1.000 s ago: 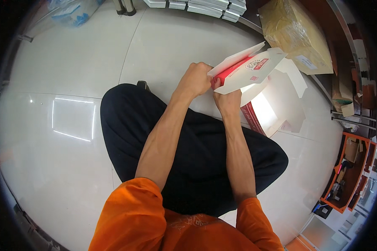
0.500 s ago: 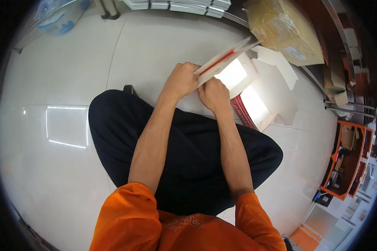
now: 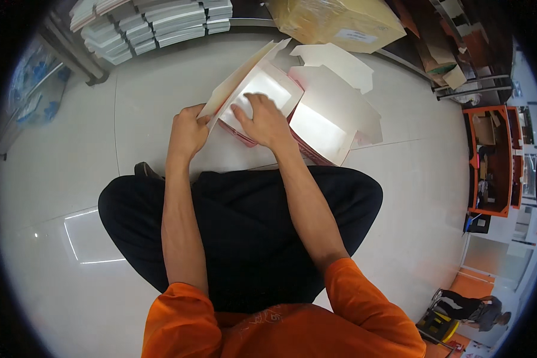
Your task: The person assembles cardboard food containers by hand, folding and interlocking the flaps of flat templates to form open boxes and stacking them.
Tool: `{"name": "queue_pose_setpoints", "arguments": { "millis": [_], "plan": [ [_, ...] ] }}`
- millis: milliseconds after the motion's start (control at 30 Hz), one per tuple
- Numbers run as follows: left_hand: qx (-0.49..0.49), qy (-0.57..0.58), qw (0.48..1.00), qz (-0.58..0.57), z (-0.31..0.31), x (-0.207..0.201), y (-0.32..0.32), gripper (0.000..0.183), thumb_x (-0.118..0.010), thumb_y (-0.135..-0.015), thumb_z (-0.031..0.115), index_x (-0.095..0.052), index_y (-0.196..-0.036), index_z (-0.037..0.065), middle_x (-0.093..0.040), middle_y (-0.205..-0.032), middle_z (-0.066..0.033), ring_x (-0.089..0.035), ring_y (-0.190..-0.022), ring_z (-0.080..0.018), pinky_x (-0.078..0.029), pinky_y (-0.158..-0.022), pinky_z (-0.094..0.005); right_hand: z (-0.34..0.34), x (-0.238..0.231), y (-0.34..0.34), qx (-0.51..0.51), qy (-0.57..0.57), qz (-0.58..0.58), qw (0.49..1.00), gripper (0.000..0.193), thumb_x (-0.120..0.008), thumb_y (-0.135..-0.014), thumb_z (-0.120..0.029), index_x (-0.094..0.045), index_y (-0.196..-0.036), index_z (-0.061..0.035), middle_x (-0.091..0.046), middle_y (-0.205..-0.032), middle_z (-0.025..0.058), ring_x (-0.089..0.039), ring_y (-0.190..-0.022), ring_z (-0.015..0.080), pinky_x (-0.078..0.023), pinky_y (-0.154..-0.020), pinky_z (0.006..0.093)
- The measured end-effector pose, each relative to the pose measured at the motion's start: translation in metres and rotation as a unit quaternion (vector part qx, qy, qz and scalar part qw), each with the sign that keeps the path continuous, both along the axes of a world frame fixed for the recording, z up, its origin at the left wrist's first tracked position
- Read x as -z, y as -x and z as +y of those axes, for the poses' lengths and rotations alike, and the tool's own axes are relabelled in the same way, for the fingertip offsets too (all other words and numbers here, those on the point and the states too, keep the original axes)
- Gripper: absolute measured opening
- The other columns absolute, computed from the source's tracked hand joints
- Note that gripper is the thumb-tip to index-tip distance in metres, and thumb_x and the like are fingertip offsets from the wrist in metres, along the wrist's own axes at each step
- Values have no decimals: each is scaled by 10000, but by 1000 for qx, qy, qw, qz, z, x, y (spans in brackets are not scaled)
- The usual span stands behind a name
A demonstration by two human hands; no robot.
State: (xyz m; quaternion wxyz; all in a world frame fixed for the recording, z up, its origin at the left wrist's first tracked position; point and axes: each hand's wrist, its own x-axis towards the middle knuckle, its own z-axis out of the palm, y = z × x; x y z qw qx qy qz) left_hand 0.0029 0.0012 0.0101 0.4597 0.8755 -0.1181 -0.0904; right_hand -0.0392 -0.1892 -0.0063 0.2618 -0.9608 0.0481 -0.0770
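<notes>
A cardboard box (image 3: 278,76), white inside and red on its outer side, stands open on the floor in front of my crossed legs. My left hand (image 3: 189,132) is closed on the near left corner of its raised flap (image 3: 240,76), thumb on the inner side. Over the box's white interior lies my right hand (image 3: 264,121), its fingers spread and holding nothing; whether the fingertips touch the inside I cannot tell. Close on the right stands a second open box (image 3: 323,126), also white inside with a red side, its flaps folded outward.
A large brown carton (image 3: 334,22) wrapped in clear film sits behind the boxes. Stacked white flat pieces (image 3: 179,27) fill a low shelf at the far left. Orange shelving (image 3: 492,161) stands on the right, and another person (image 3: 471,309) is at the lower right.
The view has shifted to the right. The box, earlier tilted edge-on between both hands, now stands open beside the second box. My right hand has left its edge and spread over the inside.
</notes>
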Motion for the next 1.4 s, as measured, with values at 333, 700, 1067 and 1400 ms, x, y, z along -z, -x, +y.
{"name": "queue_pose_setpoints", "arguments": {
  "millis": [333, 700, 1067, 1400],
  "plan": [
    [9, -37, 997, 60, 12, 2, -8, 291, -604, -877, 40, -697, -1153, 38, -683, -1025, -277, -655, -987, -440, -507, -871, -448, 10, 13, -17, 20, 123, 186, 975, 596, -636, -873, -491, -595, -1276, -53, -520, -1293, 146, -520, -1210, 381, -511, -948, 506],
    [17, -88, 990, -108, 52, 125, -48, 397, -591, -923, 116, -578, -1282, -51, -628, -1225, -251, -597, -1136, -418, -444, -1030, -477, -17, 59, -15, 31, -204, 133, 969, 513, -664, -827, -275, -601, -1241, 21, -517, -1349, 288, -505, -1270, 407, -371, -1093, 528],
    [-29, 154, 979, 129, -2, -7, 4, 686, -341, -993, 434, -341, -1516, -9, -314, -1557, -266, -330, -1413, -432, -310, -1132, -558, -167, -98, 246, 254, 110, 126, 953, 370, -605, -897, -337, -681, -1081, -25, -688, -1029, 193, -643, -1024, 380, -511, -907, 463],
    [38, 8, 995, -91, 27, 103, -68, 616, -476, -1046, 367, -409, -1436, -106, -486, -1431, -294, -520, -1292, -374, -383, -1093, -377, -142, -97, 244, 334, -49, 53, 940, 345, -522, -920, -311, -738, -953, -44, -714, -945, 205, -667, -925, 409, -525, -870, 482]
  ]
}}
